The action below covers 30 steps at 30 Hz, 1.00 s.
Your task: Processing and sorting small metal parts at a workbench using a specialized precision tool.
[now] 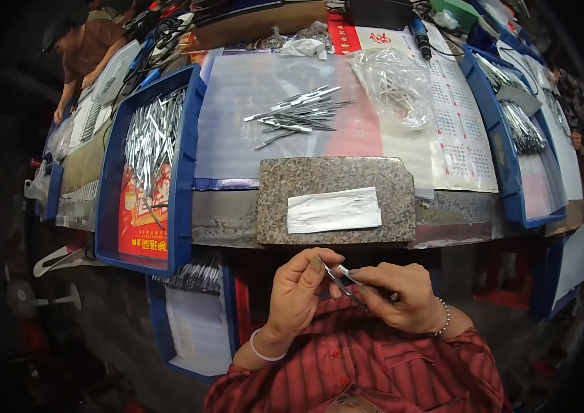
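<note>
In front of my body, just off the table's near edge, my left hand (299,286) has its thumb and fingers closed on a slim metal strip (332,274) with a pale tip. Close beside it, my right hand (399,292) pinches a similar slim strip (345,270) between thumb and fingers; part of it is hidden. Whether the two strips are joined I cannot tell. Beyond my hands a speckled stone block (333,172) carries a folded white cloth or paper (334,210). A loose heap of silvery, dark-ended strips (299,115) lies past the block on plastic sheeting.
A blue tray (106,227) of silvery strips stands at left, another blue tray (543,220) with bundled strips at right. Below the table edge sits a blue bin (199,330). A clear plastic bag (395,86) holds pale pieces. Another person (96,51) works at far left.
</note>
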Each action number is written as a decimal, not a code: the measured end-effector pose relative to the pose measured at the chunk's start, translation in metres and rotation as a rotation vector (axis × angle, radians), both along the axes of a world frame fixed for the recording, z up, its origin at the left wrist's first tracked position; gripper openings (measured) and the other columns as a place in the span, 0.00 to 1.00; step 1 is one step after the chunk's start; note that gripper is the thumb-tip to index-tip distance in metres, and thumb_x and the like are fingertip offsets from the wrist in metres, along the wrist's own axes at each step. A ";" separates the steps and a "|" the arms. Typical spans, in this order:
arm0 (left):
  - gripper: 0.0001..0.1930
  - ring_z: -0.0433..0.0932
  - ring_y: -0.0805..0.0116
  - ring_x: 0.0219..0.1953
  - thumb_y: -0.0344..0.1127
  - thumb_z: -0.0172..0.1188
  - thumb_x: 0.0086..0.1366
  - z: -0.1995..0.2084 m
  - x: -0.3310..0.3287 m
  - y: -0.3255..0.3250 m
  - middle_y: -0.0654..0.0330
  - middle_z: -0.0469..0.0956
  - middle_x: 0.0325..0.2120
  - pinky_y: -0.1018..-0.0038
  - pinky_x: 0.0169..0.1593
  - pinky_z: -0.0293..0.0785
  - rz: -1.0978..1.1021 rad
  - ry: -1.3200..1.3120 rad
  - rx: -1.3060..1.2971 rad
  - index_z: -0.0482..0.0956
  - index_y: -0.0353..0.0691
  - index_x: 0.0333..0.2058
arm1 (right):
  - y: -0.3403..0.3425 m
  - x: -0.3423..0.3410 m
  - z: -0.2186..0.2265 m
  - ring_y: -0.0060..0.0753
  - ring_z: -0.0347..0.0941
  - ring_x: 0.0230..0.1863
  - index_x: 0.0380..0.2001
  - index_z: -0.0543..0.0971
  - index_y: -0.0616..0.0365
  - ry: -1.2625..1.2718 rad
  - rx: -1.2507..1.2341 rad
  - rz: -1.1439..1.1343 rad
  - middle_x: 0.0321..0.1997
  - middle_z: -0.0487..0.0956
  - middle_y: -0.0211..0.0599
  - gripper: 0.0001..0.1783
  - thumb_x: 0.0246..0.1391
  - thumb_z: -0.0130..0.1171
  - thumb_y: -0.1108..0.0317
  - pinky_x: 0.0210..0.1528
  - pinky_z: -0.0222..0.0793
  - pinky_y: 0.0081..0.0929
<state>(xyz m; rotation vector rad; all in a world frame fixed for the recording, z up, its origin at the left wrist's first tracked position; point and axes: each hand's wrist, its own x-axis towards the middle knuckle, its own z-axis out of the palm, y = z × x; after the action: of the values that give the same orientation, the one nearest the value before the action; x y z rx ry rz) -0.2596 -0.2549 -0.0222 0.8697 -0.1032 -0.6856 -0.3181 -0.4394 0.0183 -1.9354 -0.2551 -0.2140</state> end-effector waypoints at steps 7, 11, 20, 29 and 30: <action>0.15 0.75 0.78 0.28 0.38 0.48 0.74 0.001 0.000 0.001 0.59 0.77 0.33 0.82 0.36 0.73 0.003 -0.009 -0.030 0.75 0.31 0.47 | 0.004 -0.001 -0.008 0.31 0.74 0.20 0.45 0.78 0.63 -0.114 -0.115 0.053 0.22 0.74 0.35 0.20 0.45 0.63 0.79 0.21 0.69 0.25; 0.14 0.74 0.79 0.28 0.37 0.49 0.73 0.003 0.000 -0.001 0.60 0.77 0.31 0.83 0.37 0.73 0.032 -0.043 0.027 0.75 0.31 0.46 | 0.008 0.000 -0.013 0.31 0.73 0.19 0.46 0.78 0.64 -0.119 -0.117 0.054 0.22 0.73 0.34 0.20 0.45 0.63 0.78 0.20 0.69 0.26; 0.13 0.76 0.79 0.31 0.36 0.51 0.73 -0.001 0.004 0.000 0.62 0.77 0.31 0.83 0.39 0.74 -0.004 -0.103 0.135 0.76 0.31 0.43 | 0.007 -0.001 -0.024 0.30 0.69 0.15 0.43 0.78 0.65 -0.215 -0.194 0.017 0.18 0.68 0.31 0.18 0.45 0.64 0.78 0.16 0.66 0.26; 0.08 0.78 0.77 0.34 0.27 0.56 0.68 0.011 0.023 0.010 0.60 0.78 0.34 0.81 0.41 0.77 -0.085 -0.140 0.134 0.78 0.31 0.43 | -0.010 0.010 -0.018 0.29 0.69 0.15 0.39 0.80 0.60 -0.193 -0.147 0.081 0.19 0.70 0.30 0.16 0.43 0.66 0.76 0.15 0.64 0.26; 0.07 0.78 0.77 0.34 0.26 0.58 0.66 0.015 0.029 0.014 0.59 0.79 0.33 0.80 0.39 0.76 -0.149 -0.278 0.254 0.79 0.32 0.42 | -0.014 0.012 -0.017 0.29 0.69 0.15 0.40 0.80 0.60 -0.231 -0.211 0.091 0.19 0.70 0.30 0.17 0.42 0.66 0.76 0.15 0.64 0.26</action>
<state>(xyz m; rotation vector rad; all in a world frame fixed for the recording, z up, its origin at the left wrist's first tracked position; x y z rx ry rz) -0.2303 -0.2414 -0.0070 1.2085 -0.3381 -0.7230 -0.3061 -0.4529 0.0018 -2.1020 -0.5356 -0.3636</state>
